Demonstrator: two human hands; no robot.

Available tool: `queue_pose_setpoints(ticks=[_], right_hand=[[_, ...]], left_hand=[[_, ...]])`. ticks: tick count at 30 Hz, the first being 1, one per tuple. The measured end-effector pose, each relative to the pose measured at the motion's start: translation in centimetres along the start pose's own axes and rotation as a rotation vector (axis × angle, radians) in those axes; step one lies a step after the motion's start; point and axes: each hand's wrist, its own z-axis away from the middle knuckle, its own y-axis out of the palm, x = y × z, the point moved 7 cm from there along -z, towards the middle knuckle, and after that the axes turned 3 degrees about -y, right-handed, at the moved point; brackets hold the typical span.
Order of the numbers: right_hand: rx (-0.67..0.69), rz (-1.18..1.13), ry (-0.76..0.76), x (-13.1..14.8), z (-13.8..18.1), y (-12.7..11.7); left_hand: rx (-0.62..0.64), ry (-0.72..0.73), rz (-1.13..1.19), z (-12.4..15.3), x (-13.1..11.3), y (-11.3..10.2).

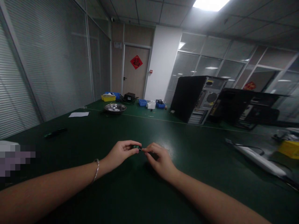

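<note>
My left hand (120,153) pinches a small green circuit board (136,147) between thumb and fingers, just above the green tabletop (112,196). A dark and shiny part shows at the board's right end. My right hand (162,159) is at that end, its fingertips almost touching the board. The thumb and index finger of this hand are bent together in a pinch; whatever is between them is too small to make out. A silver bangle (96,169) circles my left wrist.
Left lie a dark green strip-like item (55,133) and white paper (78,114). A metal bowl (115,108) holds small pieces. Behind are a yellow bin (108,98) and blue bins (142,102). A computer tower (188,99) and a white power strip (260,159) stand right.
</note>
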Motion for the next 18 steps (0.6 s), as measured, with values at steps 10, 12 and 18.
queue_pose_setpoints(ticks=[10, 12, 18], right_hand=[[0.080, 0.007, 0.018, 0.3, -0.1, 0.4], [0.081, -0.001, 0.009, 0.5, -0.1, 0.4], [0.081, -0.013, 0.002, 0.7, -0.2, 0.2]], left_hand=[[0.071, -0.006, 0.142, 0.0, 0.4, 0.5], [0.113, -0.014, 0.140, 0.1, 0.5, 0.7], [0.215, 0.001, 0.074, 0.3, 0.2, 1.4]])
